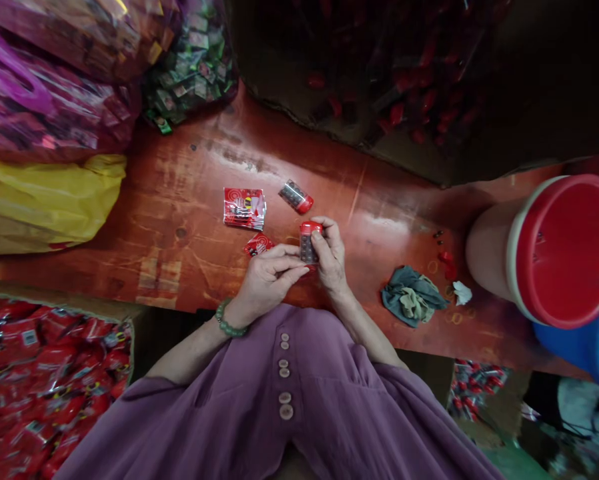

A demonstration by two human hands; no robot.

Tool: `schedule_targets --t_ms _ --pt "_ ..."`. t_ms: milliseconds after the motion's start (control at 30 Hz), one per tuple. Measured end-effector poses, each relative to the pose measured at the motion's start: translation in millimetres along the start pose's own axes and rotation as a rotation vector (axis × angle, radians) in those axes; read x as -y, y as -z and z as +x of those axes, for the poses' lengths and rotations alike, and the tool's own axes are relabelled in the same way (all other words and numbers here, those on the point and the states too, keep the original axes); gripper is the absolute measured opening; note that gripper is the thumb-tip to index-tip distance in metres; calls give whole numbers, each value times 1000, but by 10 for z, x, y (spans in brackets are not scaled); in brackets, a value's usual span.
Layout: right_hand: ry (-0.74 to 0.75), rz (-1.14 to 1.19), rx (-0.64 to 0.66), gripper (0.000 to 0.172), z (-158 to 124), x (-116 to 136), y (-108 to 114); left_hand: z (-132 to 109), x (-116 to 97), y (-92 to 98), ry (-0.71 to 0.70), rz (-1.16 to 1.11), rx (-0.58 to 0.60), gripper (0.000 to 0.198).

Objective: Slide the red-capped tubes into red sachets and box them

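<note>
Upright in my right hand (331,259) is a small clear bottle (307,248) with a red cap and dark round pellets inside. The thumb lies across its side and the fingers wrap behind it. My left hand (272,277) has its fingertips pinched together at the bottle's lower end, where a bit of red shows; what they grip is too small to make out. Just beyond, a second red-capped bottle (294,196) lies on its side. A stack of red printed packets (244,208) sits to the left, with a loose red packet (258,245) nearer my left hand.
On the worn red table (204,173), full plastic bags (54,120) and a yellow bag (49,200) crowd the left. A dark carton (279,100) stands at the back. A crumpled cloth (413,297) and a red-topped bucket (499,240) are right. Red packs (49,373) fill a box below left.
</note>
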State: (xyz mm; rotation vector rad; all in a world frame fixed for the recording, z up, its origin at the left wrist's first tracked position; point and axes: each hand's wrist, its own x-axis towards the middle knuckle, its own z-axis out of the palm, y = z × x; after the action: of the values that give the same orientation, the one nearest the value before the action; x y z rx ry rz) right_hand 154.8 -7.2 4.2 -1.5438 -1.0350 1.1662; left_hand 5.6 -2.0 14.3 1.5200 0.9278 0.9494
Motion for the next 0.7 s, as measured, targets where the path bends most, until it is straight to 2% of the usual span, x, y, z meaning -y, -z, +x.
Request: schedule_targets --t_ms 167,300,467,567,700 --pt "67 -52 -19 22 -4 10 -13 -59 -18 -85 -77 29 -24 12" --pt "118 -72 -15 19 -2 -5 -15 -62 -21 -75 -80 55 0 13" --pt "-2 4 0 25 43 -68 48 -20 23 52 4 10 71 14" --pt "-66 119 39 33 104 -91 148 5 63 155 69 29 -29 10" --pt "-73 189 56 38 167 -99 254 36 119 229 54 113 -135 9"
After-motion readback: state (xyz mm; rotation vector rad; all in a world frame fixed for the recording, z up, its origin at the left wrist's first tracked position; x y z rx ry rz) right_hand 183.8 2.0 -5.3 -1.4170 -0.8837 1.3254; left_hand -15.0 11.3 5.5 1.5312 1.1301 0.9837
